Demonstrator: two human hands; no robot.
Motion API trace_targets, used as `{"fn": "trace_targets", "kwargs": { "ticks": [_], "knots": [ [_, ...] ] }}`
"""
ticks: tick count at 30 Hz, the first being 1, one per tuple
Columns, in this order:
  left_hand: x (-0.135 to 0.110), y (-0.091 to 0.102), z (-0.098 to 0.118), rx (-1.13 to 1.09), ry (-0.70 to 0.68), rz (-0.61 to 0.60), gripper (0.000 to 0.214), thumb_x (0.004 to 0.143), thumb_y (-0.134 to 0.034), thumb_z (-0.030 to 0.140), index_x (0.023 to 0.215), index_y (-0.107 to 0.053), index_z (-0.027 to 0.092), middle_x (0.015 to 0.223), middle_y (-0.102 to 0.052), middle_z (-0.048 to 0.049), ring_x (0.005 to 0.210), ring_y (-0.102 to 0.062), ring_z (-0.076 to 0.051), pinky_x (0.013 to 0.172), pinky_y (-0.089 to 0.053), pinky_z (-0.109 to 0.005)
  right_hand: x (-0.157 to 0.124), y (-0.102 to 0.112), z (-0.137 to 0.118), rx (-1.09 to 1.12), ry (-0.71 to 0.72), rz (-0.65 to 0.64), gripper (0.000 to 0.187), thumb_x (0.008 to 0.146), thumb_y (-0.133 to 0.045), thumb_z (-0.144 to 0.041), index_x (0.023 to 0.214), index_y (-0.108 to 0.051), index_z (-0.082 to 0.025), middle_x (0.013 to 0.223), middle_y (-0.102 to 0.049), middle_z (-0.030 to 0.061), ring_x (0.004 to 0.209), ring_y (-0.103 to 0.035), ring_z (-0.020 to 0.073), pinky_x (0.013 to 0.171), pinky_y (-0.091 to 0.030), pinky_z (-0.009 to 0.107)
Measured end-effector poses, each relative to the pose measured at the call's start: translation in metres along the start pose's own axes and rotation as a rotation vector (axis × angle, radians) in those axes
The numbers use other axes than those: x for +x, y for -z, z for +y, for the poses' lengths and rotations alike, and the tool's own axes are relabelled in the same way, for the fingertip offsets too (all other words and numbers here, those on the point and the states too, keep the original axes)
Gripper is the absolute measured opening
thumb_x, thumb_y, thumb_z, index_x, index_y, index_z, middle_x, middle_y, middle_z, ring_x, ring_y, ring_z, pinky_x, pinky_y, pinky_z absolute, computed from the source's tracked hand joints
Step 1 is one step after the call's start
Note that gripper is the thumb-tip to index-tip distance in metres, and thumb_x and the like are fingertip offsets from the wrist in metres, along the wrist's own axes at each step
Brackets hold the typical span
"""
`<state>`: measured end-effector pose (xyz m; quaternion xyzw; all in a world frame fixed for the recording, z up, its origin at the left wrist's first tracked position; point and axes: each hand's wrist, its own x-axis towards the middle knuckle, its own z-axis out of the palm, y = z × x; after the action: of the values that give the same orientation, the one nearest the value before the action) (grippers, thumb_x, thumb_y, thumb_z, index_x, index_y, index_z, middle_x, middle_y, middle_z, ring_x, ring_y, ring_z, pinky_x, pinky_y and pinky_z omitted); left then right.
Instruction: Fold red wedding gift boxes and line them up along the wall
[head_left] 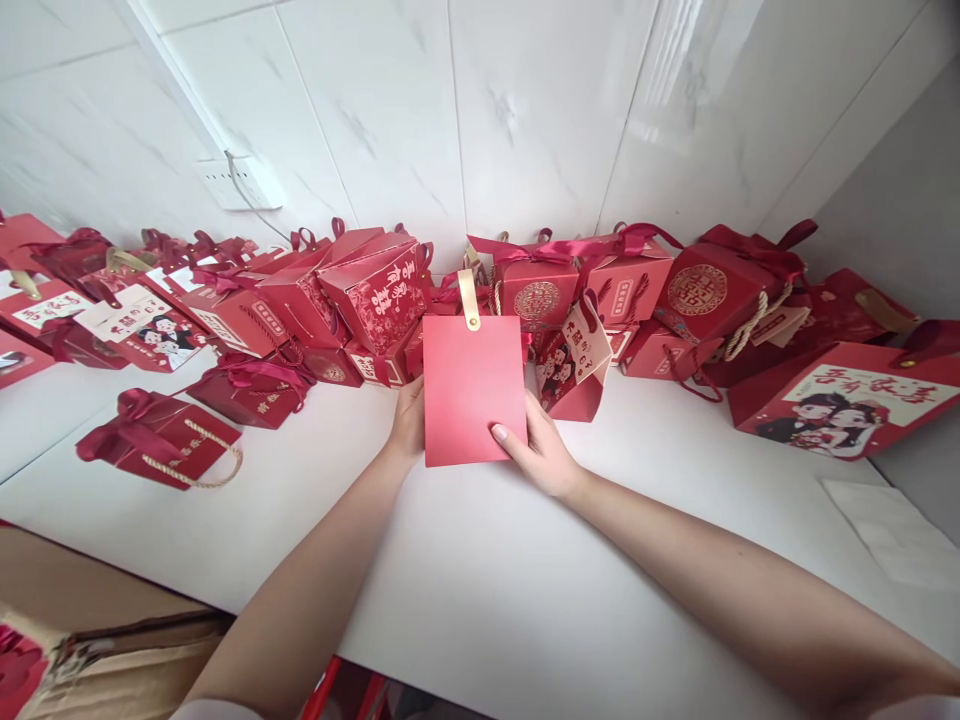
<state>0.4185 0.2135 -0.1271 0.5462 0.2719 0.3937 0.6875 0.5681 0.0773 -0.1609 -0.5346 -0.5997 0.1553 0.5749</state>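
Observation:
Upright in front of me is a plain red gift box (474, 390), with a gold strap (468, 298) fixed by a small stud at its top edge. My left hand (409, 412) grips its left side, most of the fingers hidden behind it. On the other side my right hand (541, 448) holds the lower right edge, thumb flat on the red face. Just beyond to the right stands a red box with a cartoon couple and a cream panel (581, 355). Behind on the left, a red box with gold lettering (379, 285) rests on other boxes.
Several red gift boxes with ribbons line the tiled wall. A box with a rope handle (161, 440) sits at the left, a large couple-print box (847, 400) at the right. White paper (892, 525) lies on the white table (570, 600). Below the table's left edge is an open carton (112, 620).

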Motion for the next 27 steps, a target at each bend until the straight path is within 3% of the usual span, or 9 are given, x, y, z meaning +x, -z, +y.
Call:
{"fn": "trace_targets", "kwargs": {
  "ticks": [4,10,13,16,19,21,24,27],
  "knots": [
    [0.002,0.001,-0.001,0.032,-0.062,-0.005,0.042,0.071,-0.078,0.05,0.061,-0.055,0.017,0.058,-0.052,0.0027,0.051,-0.044,-0.011,0.05,-0.036,-0.026,0.0,0.0,0.001,-0.013,-0.007,-0.002,0.05,0.1,-0.053,-0.047,0.143,-0.045,-0.023,0.138,-0.055,0.013,0.129,-0.052,0.0304,0.108,-0.044,0.048],
    [0.002,0.001,-0.004,0.029,-0.124,-0.03,0.041,0.074,-0.076,0.055,0.068,-0.059,0.018,0.064,-0.058,0.002,0.058,-0.052,-0.013,0.056,-0.044,-0.028,0.0,0.0,0.0,-0.026,0.0,0.014,0.049,0.1,-0.054,-0.045,0.143,-0.046,-0.024,0.135,-0.056,0.0122,0.129,-0.052,0.03,0.108,-0.045,0.048],
    [-0.004,-0.002,-0.002,-0.034,-0.05,-0.07,0.05,0.077,-0.065,0.07,0.082,-0.066,0.02,0.073,-0.066,-0.0026,0.071,-0.064,-0.021,0.065,-0.053,-0.034,0.0,0.0,-0.004,-0.037,0.024,0.049,0.051,0.099,-0.056,-0.045,0.145,-0.045,-0.026,0.137,-0.055,0.0114,0.131,-0.051,0.0299,0.11,-0.044,0.048],
    [-0.005,-0.002,0.001,-0.069,-0.094,-0.161,0.067,0.074,-0.058,0.081,0.104,-0.068,0.022,0.094,-0.073,-0.0088,0.094,-0.07,-0.028,0.081,-0.058,-0.041,0.0,0.0,-0.007,0.0,-0.021,0.073,0.07,0.096,-0.06,-0.047,0.156,-0.029,-0.03,0.152,-0.045,0.0103,0.135,-0.049,0.0303,0.109,-0.047,0.048],
    [-0.002,0.002,0.007,0.041,-0.253,-0.147,0.061,0.072,-0.077,0.062,0.117,-0.064,0.024,0.111,-0.072,-0.0091,0.108,-0.068,-0.028,0.092,-0.056,-0.04,0.001,-0.001,-0.005,0.044,-0.1,0.033,0.093,0.092,-0.066,-0.05,0.161,-0.006,-0.033,0.161,-0.034,0.0083,0.141,-0.044,0.0307,0.109,-0.048,0.05],
    [0.002,0.004,0.011,0.118,-0.29,-0.11,0.056,0.072,-0.081,0.048,0.118,-0.062,0.023,0.113,-0.072,-0.0089,0.108,-0.069,-0.027,0.093,-0.056,-0.039,0.002,-0.003,-0.003,0.084,-0.127,0.001,0.093,0.093,-0.065,-0.051,0.161,-0.003,-0.034,0.16,-0.038,0.0074,0.143,-0.041,0.0294,0.113,-0.044,0.052],
    [0.004,0.006,0.012,0.208,-0.289,-0.071,0.044,0.073,-0.081,0.045,0.105,-0.067,0.019,0.104,-0.073,-0.0083,0.096,-0.071,-0.024,0.084,-0.058,-0.035,0.001,-0.004,0.0,0.137,-0.163,-0.008,0.075,0.098,-0.057,-0.052,0.159,-0.018,-0.031,0.151,-0.049,0.0093,0.138,-0.049,0.028,0.113,-0.043,0.052],
    [0.004,0.003,0.009,0.337,-0.313,-0.058,0.036,0.071,-0.082,0.045,0.091,-0.07,0.017,0.094,-0.075,-0.0074,0.088,-0.071,-0.023,0.079,-0.059,-0.033,0.002,-0.001,-0.004,0.101,-0.048,0.08,0.061,0.099,-0.055,-0.047,0.151,-0.031,-0.027,0.148,-0.049,0.0122,0.136,-0.05,0.029,0.112,-0.044,0.052]
  ]
}}
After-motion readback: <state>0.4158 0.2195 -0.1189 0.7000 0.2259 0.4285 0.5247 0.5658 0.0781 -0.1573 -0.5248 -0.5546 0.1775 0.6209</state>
